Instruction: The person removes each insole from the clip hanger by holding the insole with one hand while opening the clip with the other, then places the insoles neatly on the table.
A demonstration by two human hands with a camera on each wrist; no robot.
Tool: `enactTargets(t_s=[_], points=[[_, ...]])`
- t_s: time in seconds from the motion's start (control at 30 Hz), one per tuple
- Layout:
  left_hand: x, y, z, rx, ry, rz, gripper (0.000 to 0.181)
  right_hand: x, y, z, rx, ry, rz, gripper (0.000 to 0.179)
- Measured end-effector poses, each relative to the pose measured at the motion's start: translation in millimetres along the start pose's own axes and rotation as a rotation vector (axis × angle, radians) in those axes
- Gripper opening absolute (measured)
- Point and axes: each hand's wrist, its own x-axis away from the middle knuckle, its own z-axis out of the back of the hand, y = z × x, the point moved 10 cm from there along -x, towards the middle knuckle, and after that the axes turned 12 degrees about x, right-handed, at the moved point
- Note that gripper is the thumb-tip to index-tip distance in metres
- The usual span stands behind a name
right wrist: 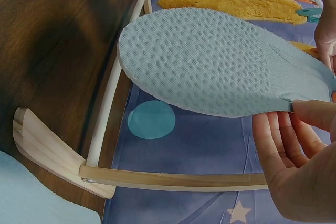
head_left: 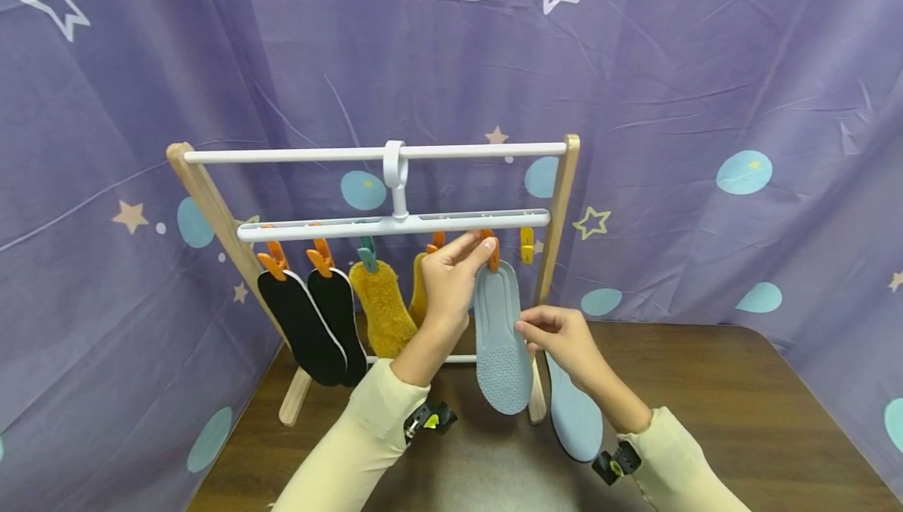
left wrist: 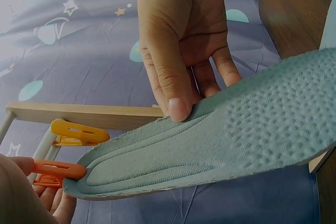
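Note:
A light blue insole (head_left: 502,339) hangs toe-down below the white clip hanger (head_left: 324,228), its narrow end at an orange clothespin (head_left: 493,252). My left hand (head_left: 453,273) pinches that clothespin between thumb and fingers; the left wrist view shows the orange clothespin (left wrist: 60,169) right at the insole's end. With thumb and fingers, my right hand (head_left: 560,339) pinches the insole's side edge, as the right wrist view also shows on the insole (right wrist: 199,61). Beside the right forearm, a second blue insole (head_left: 577,410) lies on the table.
Black insoles (head_left: 299,328) and fuzzy yellow insoles (head_left: 381,308) hang from clothespins to the left. A yellow clothespin (head_left: 527,245) hangs at the hanger's right end. The wooden rack (head_left: 557,214) stands on the brown table (head_left: 677,386) before a purple curtain (head_left: 670,143).

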Motion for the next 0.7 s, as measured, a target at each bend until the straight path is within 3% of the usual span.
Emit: enactTargets(t_s=[0.7], points=[[0.9,0.0,-0.7,0.017,0.018,0.009,0.028,-0.8,1.0,1.5,-0.019,-0.066,-0.059,0.025]])
